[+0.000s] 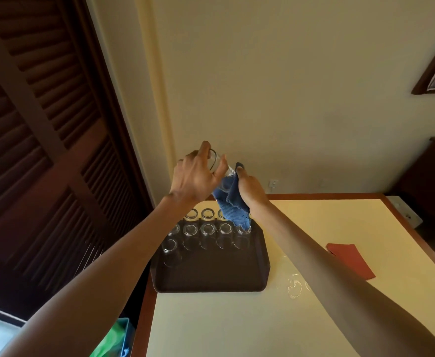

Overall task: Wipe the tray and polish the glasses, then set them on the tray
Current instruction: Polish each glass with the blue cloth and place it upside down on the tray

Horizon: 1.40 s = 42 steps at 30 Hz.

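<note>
1. cream table [237,331] with a dark wood edge, set against a plain wall; louvred door to the left.
2. dark tray [211,279] at the table's left side. rows of glasses [207,229] stand at its far end; the near part is bare.
3. held glass [220,173] is tilted above the tray. left hand [195,176] grips one end; right hand [252,189] clamps a blue cloth [233,204], seemingly pushed inside.
4. judged well along: faint unpolished glasses [295,286] on the table right of the tray probably remain.
5. held glass is clear, plain, straight-sided.

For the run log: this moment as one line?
step: polishing | left hand: holds glass | right hand: grips blue cloth at glass | tray: glasses in rows | table: more glasses beside tray
</note>
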Motion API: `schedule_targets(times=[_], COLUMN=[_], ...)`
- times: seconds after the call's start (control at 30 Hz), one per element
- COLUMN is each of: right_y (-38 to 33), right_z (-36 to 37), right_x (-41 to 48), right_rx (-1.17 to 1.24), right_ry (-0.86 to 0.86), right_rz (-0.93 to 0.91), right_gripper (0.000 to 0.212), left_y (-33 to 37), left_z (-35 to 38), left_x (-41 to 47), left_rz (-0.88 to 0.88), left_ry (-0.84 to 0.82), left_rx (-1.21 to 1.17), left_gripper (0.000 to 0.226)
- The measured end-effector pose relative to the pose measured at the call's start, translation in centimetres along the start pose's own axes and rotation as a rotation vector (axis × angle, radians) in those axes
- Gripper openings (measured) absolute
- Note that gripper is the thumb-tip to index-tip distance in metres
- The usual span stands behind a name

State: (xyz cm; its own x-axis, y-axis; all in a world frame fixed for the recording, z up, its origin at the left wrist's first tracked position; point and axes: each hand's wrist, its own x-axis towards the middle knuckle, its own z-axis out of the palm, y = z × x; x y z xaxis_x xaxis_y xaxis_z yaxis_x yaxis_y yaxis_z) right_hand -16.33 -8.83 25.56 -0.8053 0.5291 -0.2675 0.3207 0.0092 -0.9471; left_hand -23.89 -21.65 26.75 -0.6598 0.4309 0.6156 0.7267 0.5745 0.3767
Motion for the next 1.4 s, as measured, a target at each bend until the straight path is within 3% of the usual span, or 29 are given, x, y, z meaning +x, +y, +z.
schedule_targets(times=[0.1, 0.33, 0.5, 0.57, 0.63, 0.7, 0.97, 1.07, 1.17, 1.27, 1.33, 1.4], right_y=[1.8, 6.9, 11.7, 13.3, 14.4, 15.3, 18.6, 18.8, 19.2, 18.8, 18.0, 16.7], right_z=[-0.3, -0.2, 0.2, 0.3, 0.4, 0.5, 1.0, 1.4, 1.5, 1.6, 1.6, 1.8], right_x=[0.5, 4.3, 6.0, 6.5, 6.9, 7.0, 7.3, 7.0, 6.7, 6.4, 6.3, 6.0], right_rx=[-0.029, -0.034, 0.014, 0.066, 0.114, 0.08, -0.004, 0.091, 0.063, 0.041, 0.071, 0.096], right_ry=[-0.036, -0.12, -0.072, -0.051, -0.058, -0.056, -0.086, -0.152, -0.245, -0.284, -0.301, -0.302], right_rz=[0.003, 0.264, 0.377, 0.412, 0.398, 0.366, 0.284, 0.326, 0.311, 0.289, 0.289, 0.294], right_gripper=[0.047, 0.051, 0.067, 0.054, 0.029, 0.018, 0.024, 0.042, 0.044, 0.032, 0.026, 0.028], left_y=[-1.4, -4.7, -7.5, -8.4, -9.2, -9.8, -11.7, -12.0, -12.1, -11.5, -11.3, -11.2], left_z=[0.5, 3.6, 6.6, 7.8, 8.9, 10.0, 12.9, 13.4, 13.5, 12.4, 10.9, 9.2], left_x=[-0.3, -4.6, -9.7, -11.6, -13.4, -15.0, -19.6, -20.5, -20.5, -18.4, -15.6, -12.6], left_rz=[-0.11, -0.313, -0.418, -0.439, -0.447, -0.471, -0.491, -0.497, -0.473, -0.396, -0.378, -0.37], left_ry=[-0.063, -0.234, -0.38, -0.455, -0.528, -0.607, -0.764, -0.782, -0.854, -1.088, -1.137, -1.056], left_rx=[-0.037, -0.129, -0.083, -0.063, -0.048, -0.049, -0.015, -0.008, 0.051, 0.177, 0.144, 0.048], left_gripper=[0.041, 0.043, 0.045, 0.047, 0.049, 0.051, 0.054, 0.056, 0.073, 0.097, 0.086, 0.048])
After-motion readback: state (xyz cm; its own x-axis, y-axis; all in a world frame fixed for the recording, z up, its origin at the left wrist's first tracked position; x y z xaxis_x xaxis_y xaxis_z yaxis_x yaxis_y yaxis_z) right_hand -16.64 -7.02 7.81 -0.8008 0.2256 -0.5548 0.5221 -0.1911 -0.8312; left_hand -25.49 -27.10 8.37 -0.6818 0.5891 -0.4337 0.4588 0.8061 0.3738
